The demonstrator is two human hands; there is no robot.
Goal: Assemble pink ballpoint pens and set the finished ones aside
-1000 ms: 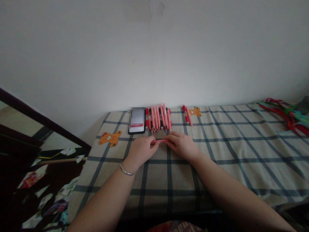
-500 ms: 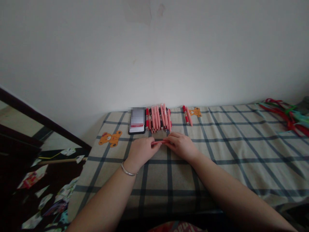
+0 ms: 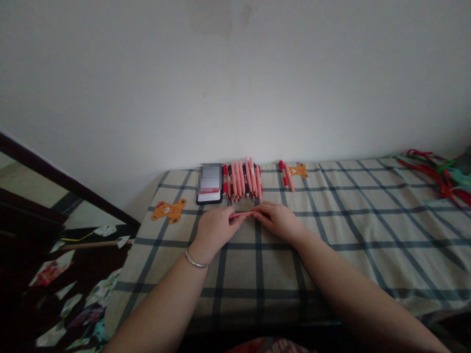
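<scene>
Checked cloth [image 3: 353, 260]: While it is bearing the pen pile [image 3: 241, 179], it is wrinkling farther right.
Left hand [image 3: 218, 228]: is pinching the pink stick [image 3: 246, 214].
Right hand [image 3: 277, 220]: is pinching its opposite end.
Pink stick: is lying level, in front of the pen pile.

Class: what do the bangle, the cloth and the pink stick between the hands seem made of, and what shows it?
Bangle: probably polished metal, silvery with bright highlights.
Cloth: matt fabric, shown by soft creases.
Stick: perhaps plastic, slim and pink, but too small to be sure.
</scene>
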